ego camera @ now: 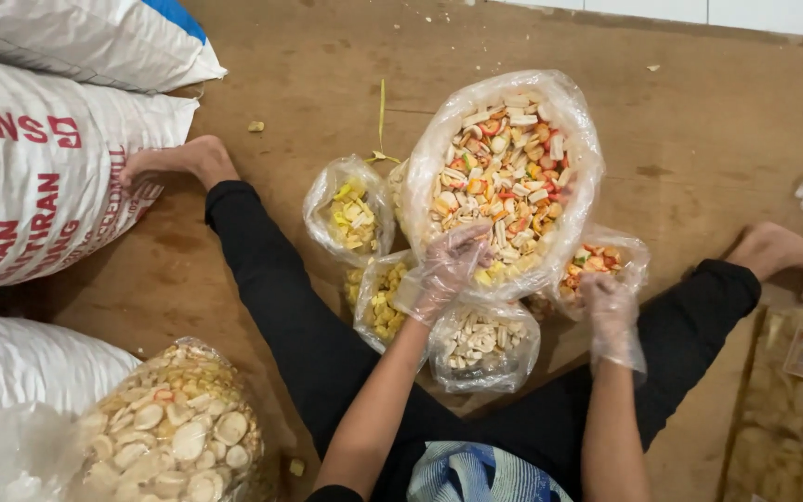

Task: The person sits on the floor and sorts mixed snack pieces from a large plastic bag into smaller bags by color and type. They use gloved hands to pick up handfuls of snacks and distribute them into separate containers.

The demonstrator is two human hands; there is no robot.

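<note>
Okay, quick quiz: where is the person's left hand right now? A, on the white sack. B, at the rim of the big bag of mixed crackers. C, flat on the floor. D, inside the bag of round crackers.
B: the gloved left hand rests on the near rim of the big bag of mixed crackers.

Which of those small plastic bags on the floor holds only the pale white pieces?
The small bag nearest the person, just below the big mixed bag. Its pieces are all whitish; the other small bags hold yellow or orange-red ones.

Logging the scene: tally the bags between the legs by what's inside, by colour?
Big mixed-colour bag: 1
Small yellow bags: 2
Small white bag: 1
Small orange-red bag: 1
Total: 5
</note>
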